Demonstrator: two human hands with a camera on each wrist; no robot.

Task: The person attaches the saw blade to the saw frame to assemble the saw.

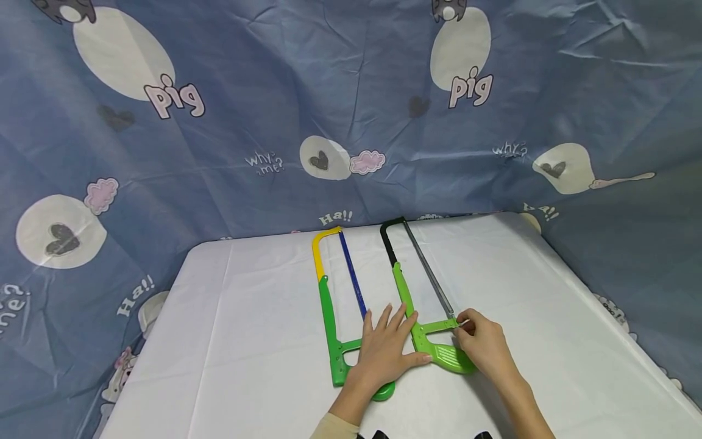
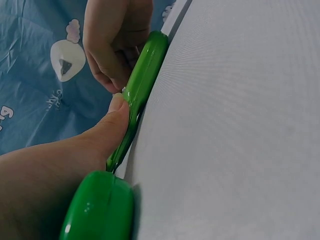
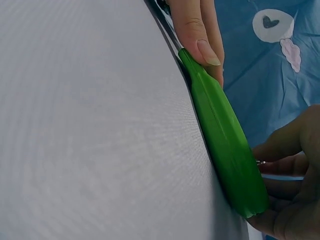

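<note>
A light green hacksaw [image 1: 404, 286] with a black front bow and a grey blade [image 1: 430, 271] lies flat on the table. My left hand [image 1: 384, 346] is spread across its frame, fingers straight, with the thumb [image 2: 112, 125] against the handle. At the handle end of the blade, my right hand [image 1: 485, 340] pinches a small metal tension nut [image 3: 260, 162] between thumb and fingers. Its curled fingers mostly hide the nut. A darker green hacksaw [image 1: 328, 311] with a yellow bow and blue blade [image 1: 353, 271] lies to the left, partly covered by my left hand and wrist.
White cloth covers the table [image 1: 258, 341]. A blue printed curtain [image 1: 247, 122] hangs behind it and along both sides. Both saws point away toward the table's back edge, their bows close to the curtain.
</note>
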